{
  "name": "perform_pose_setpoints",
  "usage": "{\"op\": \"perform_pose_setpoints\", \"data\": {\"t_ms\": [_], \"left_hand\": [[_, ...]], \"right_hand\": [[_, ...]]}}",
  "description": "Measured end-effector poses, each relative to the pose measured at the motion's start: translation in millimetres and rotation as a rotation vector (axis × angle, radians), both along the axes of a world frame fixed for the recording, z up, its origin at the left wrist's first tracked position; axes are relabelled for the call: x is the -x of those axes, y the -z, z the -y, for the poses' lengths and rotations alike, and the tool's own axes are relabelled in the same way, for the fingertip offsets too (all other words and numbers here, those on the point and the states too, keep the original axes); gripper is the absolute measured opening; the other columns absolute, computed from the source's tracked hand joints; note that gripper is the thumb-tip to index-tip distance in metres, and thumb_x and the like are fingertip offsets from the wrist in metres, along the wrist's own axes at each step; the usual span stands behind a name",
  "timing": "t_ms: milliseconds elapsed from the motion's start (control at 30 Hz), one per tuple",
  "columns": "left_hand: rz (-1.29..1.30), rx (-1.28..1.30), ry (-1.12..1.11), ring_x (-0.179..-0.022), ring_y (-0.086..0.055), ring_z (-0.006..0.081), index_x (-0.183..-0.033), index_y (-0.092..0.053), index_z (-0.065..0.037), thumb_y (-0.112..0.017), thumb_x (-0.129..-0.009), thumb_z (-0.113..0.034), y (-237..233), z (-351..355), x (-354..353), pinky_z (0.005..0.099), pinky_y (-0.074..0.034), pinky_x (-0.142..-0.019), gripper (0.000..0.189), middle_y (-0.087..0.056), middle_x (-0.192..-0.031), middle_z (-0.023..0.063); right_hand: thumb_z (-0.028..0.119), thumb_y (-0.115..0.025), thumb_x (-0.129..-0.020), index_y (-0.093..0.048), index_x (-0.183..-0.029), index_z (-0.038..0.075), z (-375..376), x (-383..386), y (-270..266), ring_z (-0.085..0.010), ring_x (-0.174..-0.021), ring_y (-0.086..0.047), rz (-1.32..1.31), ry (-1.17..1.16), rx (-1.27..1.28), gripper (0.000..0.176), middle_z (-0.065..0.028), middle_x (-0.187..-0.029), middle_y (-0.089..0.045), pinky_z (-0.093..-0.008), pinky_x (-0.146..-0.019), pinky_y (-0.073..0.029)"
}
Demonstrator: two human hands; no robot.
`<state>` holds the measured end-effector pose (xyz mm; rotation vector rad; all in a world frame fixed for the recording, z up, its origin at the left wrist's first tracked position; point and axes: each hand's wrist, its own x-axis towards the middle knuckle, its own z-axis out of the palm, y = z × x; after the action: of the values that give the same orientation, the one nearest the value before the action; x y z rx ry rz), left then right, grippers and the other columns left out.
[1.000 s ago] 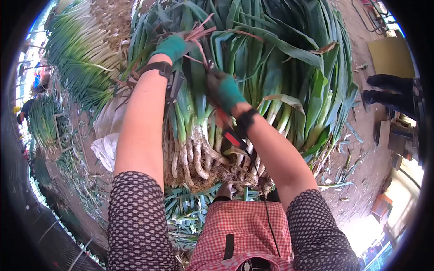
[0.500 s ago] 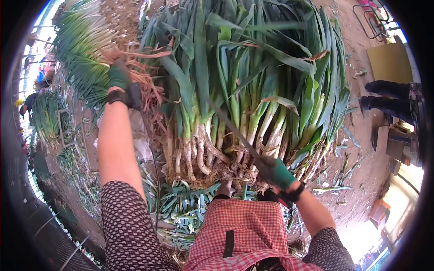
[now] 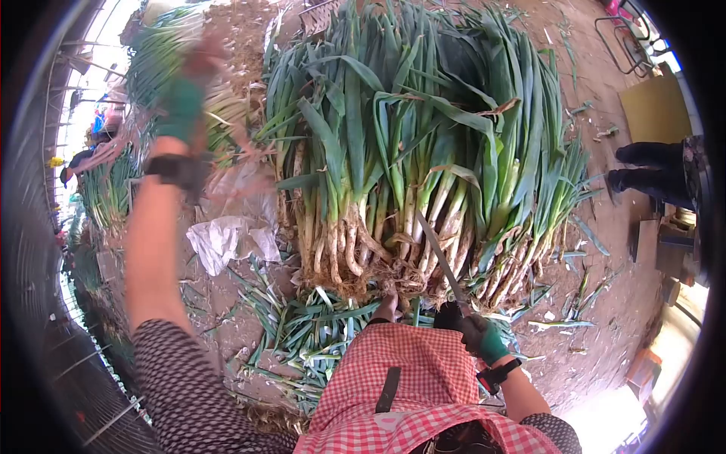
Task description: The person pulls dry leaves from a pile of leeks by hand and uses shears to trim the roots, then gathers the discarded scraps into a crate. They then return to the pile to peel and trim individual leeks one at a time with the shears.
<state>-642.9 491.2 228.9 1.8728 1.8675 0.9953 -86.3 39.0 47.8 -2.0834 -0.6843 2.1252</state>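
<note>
My right hand [image 3: 484,338], in a dark and green glove, is closed round the handle of a long-bladed knife [image 3: 441,257]. The blade points up and left across the pale stalks of a big heap of leeks [image 3: 423,129], whose muddy roots face me. My left hand [image 3: 185,91], gloved in green and dark, is raised at the upper left and smeared by motion, so its fingers do not show. Blurred reddish-brown strips [image 3: 238,170] hang below and right of it. Behind it lies a pile of thinner green stalks [image 3: 162,53].
Cut leek leaves [image 3: 310,333] litter the ground at my feet. A crumpled white plastic sheet [image 3: 223,242] lies left of the heap. At the right are a person's legs [image 3: 654,174], a yellowish board [image 3: 656,106] and a metal frame [image 3: 624,41]. Another leek pile [image 3: 106,193] stands far left.
My left hand has swung up and left, and the reddish-brown strips have spread and blurred. The white sheet shows more now. My right hand has drawn the knife lower and nearer me.
</note>
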Motion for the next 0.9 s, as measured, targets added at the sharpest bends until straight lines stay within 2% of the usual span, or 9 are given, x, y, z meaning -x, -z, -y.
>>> {"op": "perform_pose_setpoints", "data": {"t_ms": [100,167,200,233,400,467,500,667,900], "left_hand": [[0.120,0.291,0.285,-0.086,-0.068,0.0206,-0.115,-0.069,-0.004,-0.070,-0.084,-0.023,120,20,-135,0.0334,-0.053,-0.080,0.037,-0.073,-0.101,0.0116],[-0.445,0.544,0.082,-0.092,-0.070,0.0343,-0.111,-0.072,-0.014,-0.072,-0.079,-0.032,164,34,-213,0.0436,-0.053,-0.083,0.036,-0.071,-0.101,0.0180],[-0.548,0.301,0.329,-0.092,-0.069,0.0369,-0.112,-0.070,-0.019,-0.072,-0.077,-0.033,206,41,-234,0.0478,-0.053,-0.084,0.038,-0.071,-0.101,0.0180],[-0.500,0.418,0.572,-0.094,-0.069,0.0376,-0.119,-0.065,-0.021,-0.067,-0.081,-0.030,239,39,-255,0.0487,-0.053,-0.083,0.039,-0.070,-0.102,0.0208],[-0.772,0.521,0.323,-0.096,-0.070,0.0346,-0.125,-0.057,-0.017,-0.060,-0.086,-0.024,245,14,-327,0.0482,-0.054,-0.081,0.040,-0.071,-0.103,0.0180],[-0.699,0.503,0.073,-0.098,-0.069,0.0388,-0.120,-0.060,-0.006,-0.057,-0.088,-0.028,245,-10,-308,0.0501,-0.054,-0.081,0.039,-0.070,-0.109,0.0212],[-0.662,0.591,0.007,-0.101,-0.069,0.0368,-0.130,-0.055,-0.011,-0.055,-0.091,-0.029,244,-26,-295,0.0481,-0.054,-0.085,0.043,-0.069,-0.110,0.0210],[-0.597,0.491,0.340,-0.100,-0.066,0.0385,-0.135,-0.055,-0.023,-0.065,-0.084,-0.035,235,-23,-270,0.0485,-0.053,-0.087,0.053,-0.067,-0.111,0.0194],[-0.638,0.378,0.151,-0.099,-0.066,0.0404,-0.133,-0.056,-0.016,-0.063,-0.085,-0.027,259,-29,-328,0.0491,-0.052,-0.087,0.050,-0.068,-0.110,0.0202]], "right_hand": [[0.030,-0.056,-0.098,-0.063,-0.100,0.004,6,-6,-8,-0.0112,-0.052,-0.055,0.059,-0.020,-0.028,0.028,-0.0032,-0.067,-0.060,-0.0281,-0.049,-0.046],[0.030,-0.056,-0.098,-0.064,-0.101,0.004,29,-19,-2,-0.0111,-0.053,-0.056,0.095,-0.009,-0.075,0.028,-0.0034,-0.068,-0.060,-0.0282,-0.050,-0.047],[0.030,-0.057,-0.098,-0.065,-0.101,0.004,41,-26,1,-0.0112,-0.054,-0.058,0.090,0.021,-0.092,0.028,-0.0033,-0.068,-0.061,-0.0282,-0.051,-0.048],[0.030,-0.057,-0.098,-0.065,-0.100,0.003,46,-30,0,-0.0112,-0.054,-0.058,0.127,-0.037,-0.099,0.028,-0.0032,-0.067,-0.061,-0.0285,-0.051,-0.048],[0.028,-0.058,-0.097,-0.066,-0.097,0.004,60,-36,-13,-0.0117,-0.055,-0.057,0.142,0.024,0.011,0.026,-0.0037,-0.065,-0.061,-0.0312,-0.053,-0.047],[0.027,-0.058,-0.096,-0.066,-0.094,0.005,69,-42,-7,-0.0120,-0.055,-0.057,0.141,0.056,0.037,0.024,-0.0036,-0.064,-0.060,-0.0315,-0.053,-0.047],[0.027,-0.058,-0.096,-0.066,-0.094,0.005,79,-45,-1,-0.0120,-0.055,-0.057,0.137,0.052,0.018,0.024,-0.0033,-0.063,-0.060,-0.0314,-0.053,-0.047],[0.026,-0.059,-0.095,-0.065,-0.090,0.005,77,-41,4,-0.0123,-0.054,-0.056,0.108,0.060,-0.019,0.022,-0.0033,-0.061,-0.059,-0.0317,-0.053,-0.046],[0.026,-0.061,-0.094,-0.066,-0.089,0.005,78,-51,19,-0.0222,-0.059,-0.064,0.194,-0.099,-0.106,0.022,-0.0119,-0.066,-0.064,-0.0373,-0.058,-0.050]]}}
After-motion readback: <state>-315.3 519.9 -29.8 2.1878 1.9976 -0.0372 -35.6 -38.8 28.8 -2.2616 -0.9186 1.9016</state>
